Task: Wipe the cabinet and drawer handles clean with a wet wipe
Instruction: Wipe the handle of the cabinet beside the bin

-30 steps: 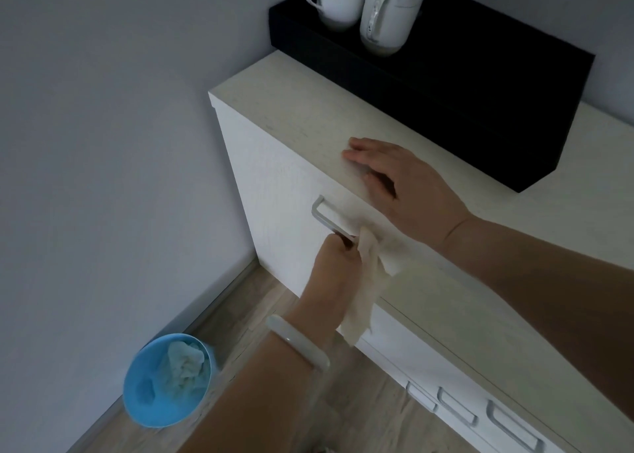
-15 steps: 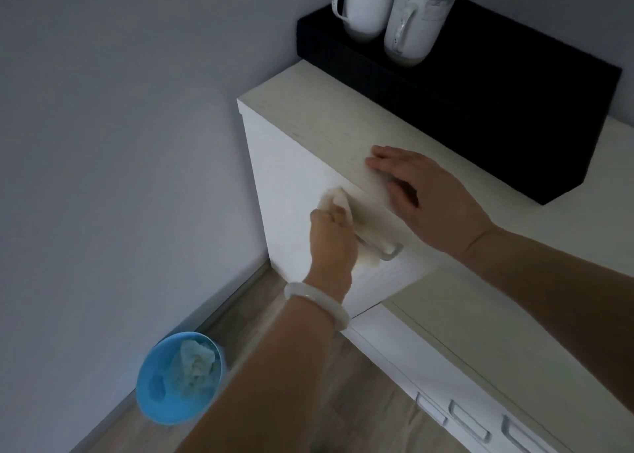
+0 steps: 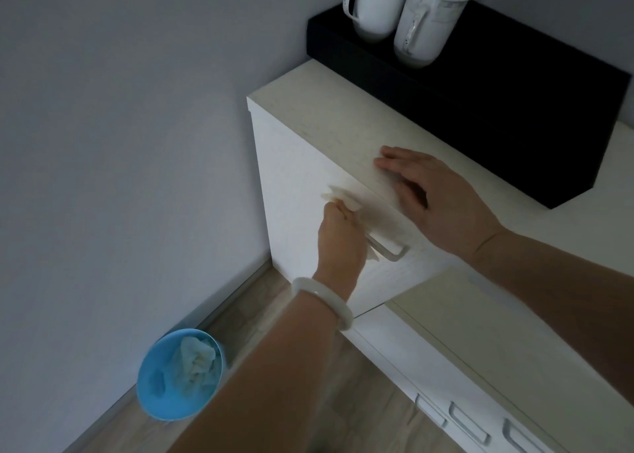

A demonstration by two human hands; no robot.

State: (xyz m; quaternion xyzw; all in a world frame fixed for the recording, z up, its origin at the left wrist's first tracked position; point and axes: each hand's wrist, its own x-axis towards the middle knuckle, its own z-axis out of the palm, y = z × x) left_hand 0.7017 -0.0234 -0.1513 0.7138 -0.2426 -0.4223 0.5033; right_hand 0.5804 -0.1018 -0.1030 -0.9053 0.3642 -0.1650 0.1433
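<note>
My left hand (image 3: pixel 338 236) is closed around the wet wipe (image 3: pixel 343 198) on the cabinet handle (image 3: pixel 386 250), my right hand (image 3: pixel 442 198) lies open and flat on the surface (image 3: pixel 329 116), and rubbing harder might swing the door open.

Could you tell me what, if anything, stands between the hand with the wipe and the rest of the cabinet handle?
Nothing visible does. The left hand grips the wet wipe around the cabinet handle, whose lower end is bare. The right hand rests on the cabinet top.
</note>
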